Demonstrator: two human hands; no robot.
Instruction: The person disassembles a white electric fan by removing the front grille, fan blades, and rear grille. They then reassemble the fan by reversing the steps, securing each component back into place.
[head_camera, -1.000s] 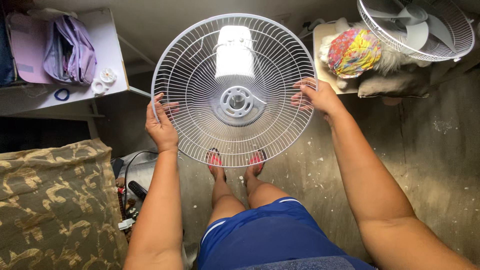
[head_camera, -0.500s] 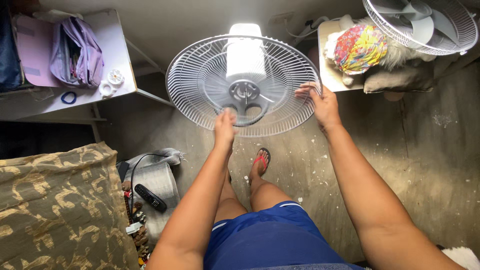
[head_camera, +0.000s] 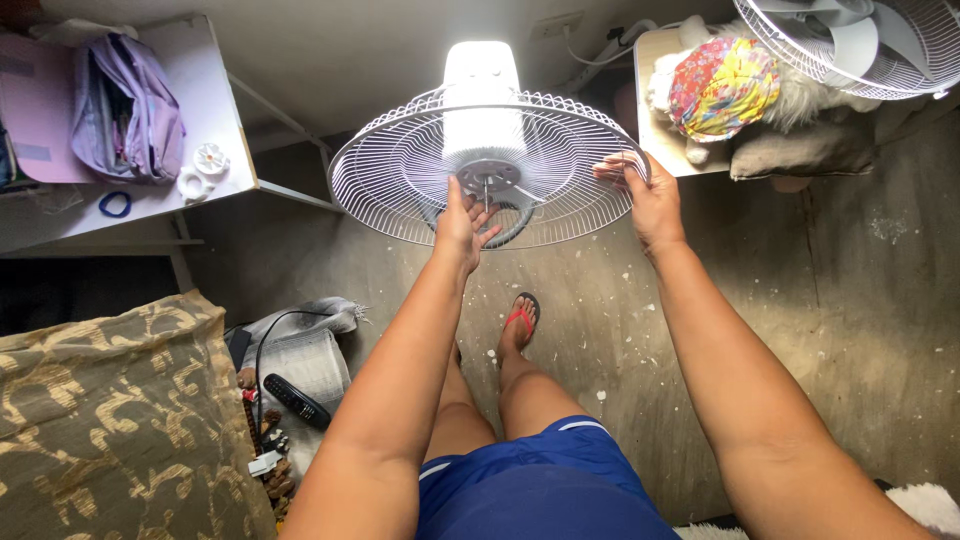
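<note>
The left hand reaches to the middle of the white wire fan guard, fingers curled loosely around the hub and its short shaft. The right hand grips the guard's rim on the right side, fingers closed over the wires. The guard sits tilted on the white fan motor housing, above the concrete floor. A red sandal shows below.
</note>
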